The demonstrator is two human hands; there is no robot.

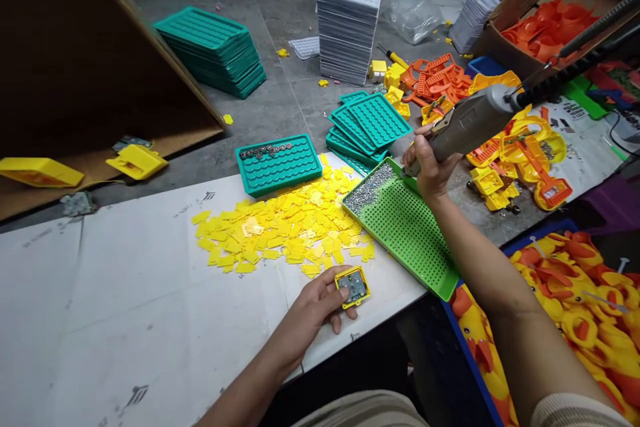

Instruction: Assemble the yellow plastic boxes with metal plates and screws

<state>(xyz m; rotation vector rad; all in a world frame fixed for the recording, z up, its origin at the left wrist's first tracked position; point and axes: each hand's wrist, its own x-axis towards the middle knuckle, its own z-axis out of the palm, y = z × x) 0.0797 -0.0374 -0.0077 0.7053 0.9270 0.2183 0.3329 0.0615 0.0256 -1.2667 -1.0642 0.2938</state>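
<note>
My left hand (325, 300) holds a small yellow plastic case (353, 287) with a grey circuit board inside, its thumb resting on the board. My right hand (433, 167) is wrapped round a grey electric screwdriver (465, 121) that hangs from a cord at the upper right. The driver's tip points down at the small metal screws (369, 190) heaped in the far left end of a green perforated tray (420, 240). Whether the tip touches a screw I cannot tell. Loose yellow plastic pieces (285, 223) lie spread between the tray and my left hand.
A teal tray (280, 170) holds round metal parts. Teal trays (210, 47) and white trays (347, 27) stand stacked behind. Orange parts (440, 79) and yellow parts (530, 140) crowd the right. A bin of yellow duck figures (575, 293) stands below the table edge. Cardboard (100, 67) rises at left.
</note>
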